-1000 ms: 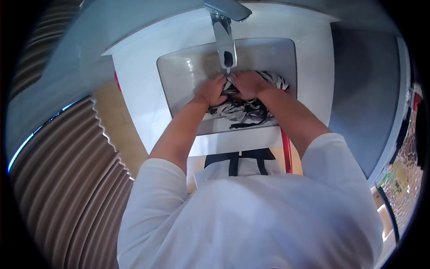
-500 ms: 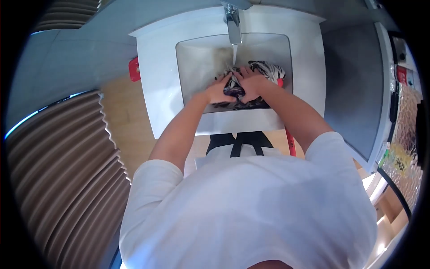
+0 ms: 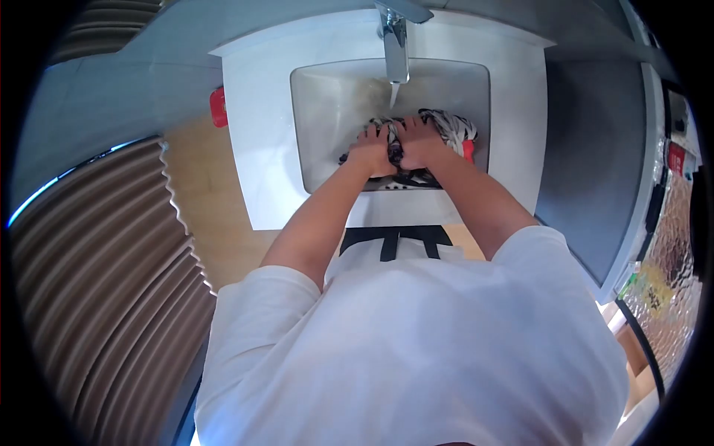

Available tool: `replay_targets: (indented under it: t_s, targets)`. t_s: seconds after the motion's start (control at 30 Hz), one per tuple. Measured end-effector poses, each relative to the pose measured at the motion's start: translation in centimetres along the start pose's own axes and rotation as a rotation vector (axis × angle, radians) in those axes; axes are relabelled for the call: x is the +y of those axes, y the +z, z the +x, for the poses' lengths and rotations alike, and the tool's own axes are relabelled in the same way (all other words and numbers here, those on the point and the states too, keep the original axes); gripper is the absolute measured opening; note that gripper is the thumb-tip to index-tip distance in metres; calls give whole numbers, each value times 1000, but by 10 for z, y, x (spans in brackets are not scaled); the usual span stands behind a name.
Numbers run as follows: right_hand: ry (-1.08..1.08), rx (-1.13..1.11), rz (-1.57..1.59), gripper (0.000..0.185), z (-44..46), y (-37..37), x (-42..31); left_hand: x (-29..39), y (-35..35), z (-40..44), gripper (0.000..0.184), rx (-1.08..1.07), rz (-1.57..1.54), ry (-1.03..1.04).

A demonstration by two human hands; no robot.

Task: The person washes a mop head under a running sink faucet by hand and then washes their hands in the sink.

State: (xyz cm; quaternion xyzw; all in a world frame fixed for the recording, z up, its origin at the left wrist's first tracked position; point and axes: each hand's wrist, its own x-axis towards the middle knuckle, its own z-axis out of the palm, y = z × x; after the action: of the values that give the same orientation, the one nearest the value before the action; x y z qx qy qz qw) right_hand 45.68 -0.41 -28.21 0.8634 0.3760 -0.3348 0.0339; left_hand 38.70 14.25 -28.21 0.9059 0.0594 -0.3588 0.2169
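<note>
Two bare hands, left (image 3: 422, 143) and right (image 3: 372, 152), pressing wet mop strands (image 3: 454, 126), finger closure indeterminable, sink basin (image 3: 327, 111) at upper center, faucet (image 3: 396, 56) above, water running.

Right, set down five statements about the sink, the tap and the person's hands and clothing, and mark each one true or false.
1. Water is coming out of the tap. True.
2. Both hands are resting on the countertop outside the sink. False: the left hand and right hand are on the black-and-white strands inside the sink.
3. A red piece shows to the right of the right hand. True.
4. The person's sleeves cover both forearms. False: the shirt is short-sleeved and the forearms are bare.
5. The strands are plain blue. False: they are black and white.
</note>
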Motion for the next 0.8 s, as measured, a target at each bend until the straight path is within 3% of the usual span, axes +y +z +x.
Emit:
replay_targets:
  t_s: [0.13,0.33,0.8]
  targets:
    - [6,200,112,77,9,10,11,-22,19,19,94,204,-150,109]
    - [-41,134,238,68,23,4,27,-21,14,30,83,177,-170,84]
    - [-48,185,154,57,58,9,38,-18,6,48,87,137,-345,-31]
